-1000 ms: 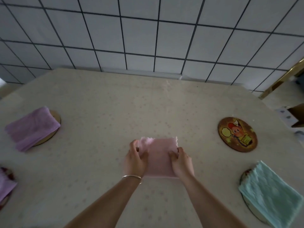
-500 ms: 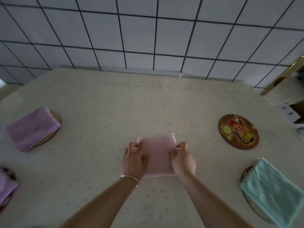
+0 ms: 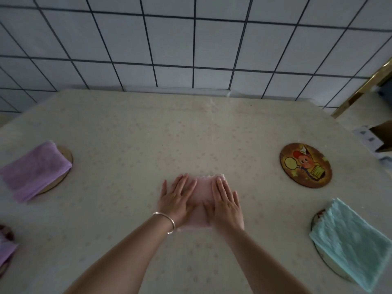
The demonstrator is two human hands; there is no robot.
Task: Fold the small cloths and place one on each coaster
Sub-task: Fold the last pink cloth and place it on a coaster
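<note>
Currently both hands, left hand and right hand, fingers flat and extended, press the folded pink cloth; next, likely carry it to the bare coaster.

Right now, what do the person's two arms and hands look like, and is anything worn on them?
Both forearms are bare, with no sleeves in view and no gloves. The left hand has a thin silver-coloured bangle around its wrist. The right hand and its wrist carry nothing that I can see; any rings would be too small and blurred to tell.
</note>
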